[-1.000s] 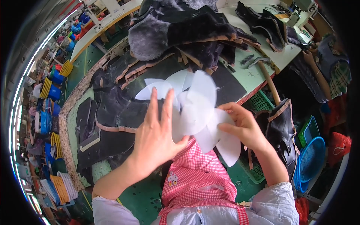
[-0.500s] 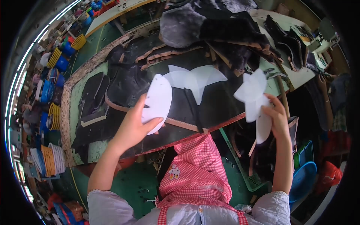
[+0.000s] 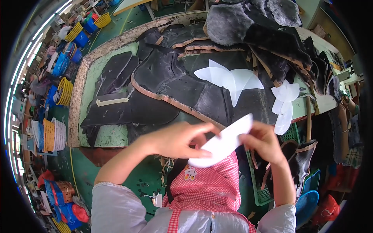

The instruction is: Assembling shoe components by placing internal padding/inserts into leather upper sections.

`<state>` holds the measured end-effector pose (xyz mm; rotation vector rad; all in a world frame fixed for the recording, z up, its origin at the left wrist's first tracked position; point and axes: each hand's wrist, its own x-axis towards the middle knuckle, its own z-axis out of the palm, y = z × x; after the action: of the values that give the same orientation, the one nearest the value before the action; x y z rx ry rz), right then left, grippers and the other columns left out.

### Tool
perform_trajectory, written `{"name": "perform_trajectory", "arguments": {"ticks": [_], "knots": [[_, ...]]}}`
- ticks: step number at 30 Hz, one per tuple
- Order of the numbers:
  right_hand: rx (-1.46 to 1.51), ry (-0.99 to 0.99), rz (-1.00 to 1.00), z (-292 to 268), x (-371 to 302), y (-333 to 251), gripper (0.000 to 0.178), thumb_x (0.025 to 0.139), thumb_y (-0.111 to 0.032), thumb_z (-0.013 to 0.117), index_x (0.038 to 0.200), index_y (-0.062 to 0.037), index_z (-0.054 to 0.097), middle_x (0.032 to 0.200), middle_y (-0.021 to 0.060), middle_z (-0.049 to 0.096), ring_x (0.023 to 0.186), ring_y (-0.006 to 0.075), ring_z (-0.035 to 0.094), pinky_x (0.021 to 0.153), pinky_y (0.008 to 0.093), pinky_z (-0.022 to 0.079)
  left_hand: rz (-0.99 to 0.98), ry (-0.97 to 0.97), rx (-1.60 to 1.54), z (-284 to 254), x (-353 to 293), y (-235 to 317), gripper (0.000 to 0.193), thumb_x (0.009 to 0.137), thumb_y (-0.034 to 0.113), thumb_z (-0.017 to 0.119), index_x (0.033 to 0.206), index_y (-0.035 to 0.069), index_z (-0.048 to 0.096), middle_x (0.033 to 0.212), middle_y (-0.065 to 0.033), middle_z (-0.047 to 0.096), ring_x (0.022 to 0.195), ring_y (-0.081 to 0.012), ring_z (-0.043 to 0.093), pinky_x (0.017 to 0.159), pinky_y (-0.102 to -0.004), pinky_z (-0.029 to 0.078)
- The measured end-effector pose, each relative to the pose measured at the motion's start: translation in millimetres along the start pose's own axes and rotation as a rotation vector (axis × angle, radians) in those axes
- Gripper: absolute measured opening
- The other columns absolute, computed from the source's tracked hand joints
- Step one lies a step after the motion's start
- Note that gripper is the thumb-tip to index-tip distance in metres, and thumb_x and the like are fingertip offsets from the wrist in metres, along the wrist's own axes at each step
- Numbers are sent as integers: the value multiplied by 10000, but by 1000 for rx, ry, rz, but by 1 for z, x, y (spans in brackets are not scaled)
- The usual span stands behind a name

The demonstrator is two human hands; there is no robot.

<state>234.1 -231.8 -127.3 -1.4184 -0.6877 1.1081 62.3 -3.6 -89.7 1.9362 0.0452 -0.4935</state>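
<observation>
A white leaf-shaped piece (image 3: 223,144), thin and stiff-looking, is held over the table's front edge. My left hand (image 3: 180,139) grips its lower left end, thumb on top. At its upper right end my right hand (image 3: 266,143) pinches it. Beyond it, a fan of overlapping translucent white pieces (image 3: 230,79) lies on black sheet material. A second overlapping group of white pieces (image 3: 284,105) lies at the table's right edge, with one piece reaching past the edge. Left of the fan spreads a large black panel (image 3: 167,73) with a brown trimmed edge.
Grey and black fur-like pieces (image 3: 229,25) are heaped at the back right. Flat black pieces (image 3: 116,72) cover the table's left side. A green plastic basket (image 3: 262,197) and a blue basin (image 3: 307,207) stand below on the right. Another person's arm (image 3: 342,116) shows at the far right.
My right hand has let go of the white group at the right edge and taken hold of the leaf-shaped piece. My left hand has brought that piece nearer and rightward. The view has shifted.
</observation>
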Motion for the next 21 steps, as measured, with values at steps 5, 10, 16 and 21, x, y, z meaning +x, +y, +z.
{"name": "perform_trajectory", "arguments": {"ticks": [5, 10, 16, 21], "knots": [[353, 329, -152, -56, -1, 19, 395, 914, -101, 488, 1279, 46, 524, 1223, 141, 630, 1096, 216, 629, 957, 326, 498, 287, 436, 607, -45, -12, -64, 540, 701, -13, 559, 1213, 147, 624, 1427, -57, 531, 1436, -285, 350, 1209, -499, 197], [534, 378, -117, -68, 17, 37, 308, 998, -151, 513, 1251, 24, 528, 1185, 102, 623, 1064, 205, 617, 946, 327, 486, 322, 753, 496, -62, 9, -107, 315, 838, 18, 608, 1079, 168, 743, 1084, -27, 735, 1199, -270, 614, 1102, -443, 378], [578, 556, -25, -74, 12, 18, 236, 1016, -310, 530, 1095, -88, 546, 849, 27, 568, 717, 132, 554, 631, 291, 469, 305, 605, 817, -50, 10, -82, 625, 774, -39, 617, 1319, 267, 613, 1402, -42, 568, 1367, -271, 460, 1187, -510, 245], [505, 397, -27, -65, 21, 13, 192, 1028, -307, 510, 985, -120, 522, 681, -19, 442, 553, 87, 430, 472, 229, 316, 425, 882, 519, -61, 21, -85, 387, 838, 62, 633, 1189, 206, 709, 1188, -8, 702, 1134, -233, 651, 992, -409, 489]]}}
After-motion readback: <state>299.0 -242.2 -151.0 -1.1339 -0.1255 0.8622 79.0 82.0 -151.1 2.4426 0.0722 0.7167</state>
